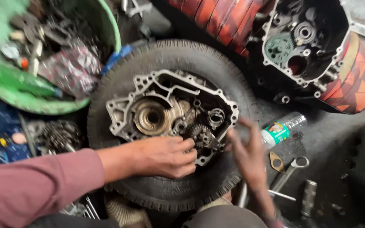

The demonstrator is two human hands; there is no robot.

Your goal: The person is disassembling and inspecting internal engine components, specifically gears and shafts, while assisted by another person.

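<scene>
Lying on a dirty grey floor (pixel 317 143), a tire (pixel 170 185) held an engine part (pixel 170 109), the left hand (pixel 163 156) curled on its gear (pixel 199 134), the blurry right hand (pixel 248 156) spread.

The left hand (pixel 163 157) is bare below a long dusty-rose sleeve (pixel 34 185) of plain cloth, ending back from the fingers. The right hand (pixel 250 158) is bare too, blurred; its forearm seems uncovered.
</scene>
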